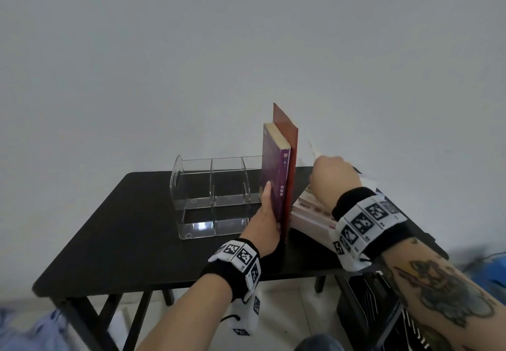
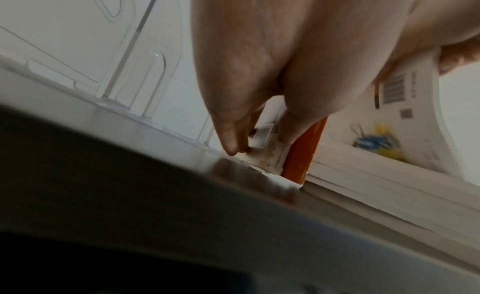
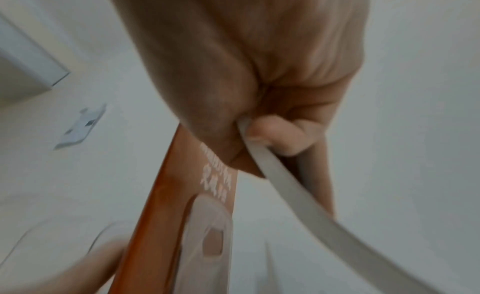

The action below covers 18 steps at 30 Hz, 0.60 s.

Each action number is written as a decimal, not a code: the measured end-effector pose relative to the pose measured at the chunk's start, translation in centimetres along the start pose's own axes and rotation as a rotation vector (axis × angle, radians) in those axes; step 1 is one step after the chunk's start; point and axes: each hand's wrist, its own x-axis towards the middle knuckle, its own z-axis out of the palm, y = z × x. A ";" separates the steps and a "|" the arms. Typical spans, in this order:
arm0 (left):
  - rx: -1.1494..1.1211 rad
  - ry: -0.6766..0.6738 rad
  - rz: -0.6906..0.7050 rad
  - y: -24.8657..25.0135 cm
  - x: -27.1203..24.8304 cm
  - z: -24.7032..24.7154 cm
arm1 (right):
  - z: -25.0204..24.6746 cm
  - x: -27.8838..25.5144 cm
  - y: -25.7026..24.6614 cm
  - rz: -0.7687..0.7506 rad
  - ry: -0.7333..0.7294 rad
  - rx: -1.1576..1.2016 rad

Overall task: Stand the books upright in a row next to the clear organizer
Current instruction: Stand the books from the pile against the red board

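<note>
A purple book (image 1: 276, 175) and a taller orange book (image 1: 287, 137) stand upright against the right end of the clear organizer (image 1: 210, 192) on the black table (image 1: 123, 227). My left hand (image 1: 267, 214) pinches both at their near edge, thumb on the purple cover. The left wrist view shows that hand (image 2: 259, 82) straddling the orange book (image 2: 303, 148). My right hand (image 1: 331, 175) grips a thin white book (image 3: 285, 185), tilted up just right of the orange book (image 3: 182, 195). A stack of flat books (image 1: 309, 211) lies under it.
The table's back edge meets a plain wall (image 1: 246, 49). A black crate (image 1: 383, 309) stands on the floor under the table's right end. Blue cloth (image 1: 27, 328) lies at the lower left. The table left of the organizer is bare.
</note>
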 end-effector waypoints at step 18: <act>0.100 -0.023 -0.028 0.5 -0.6 -1.2 | -4.8 -2.7 -3.6 -0.137 0.504 0.922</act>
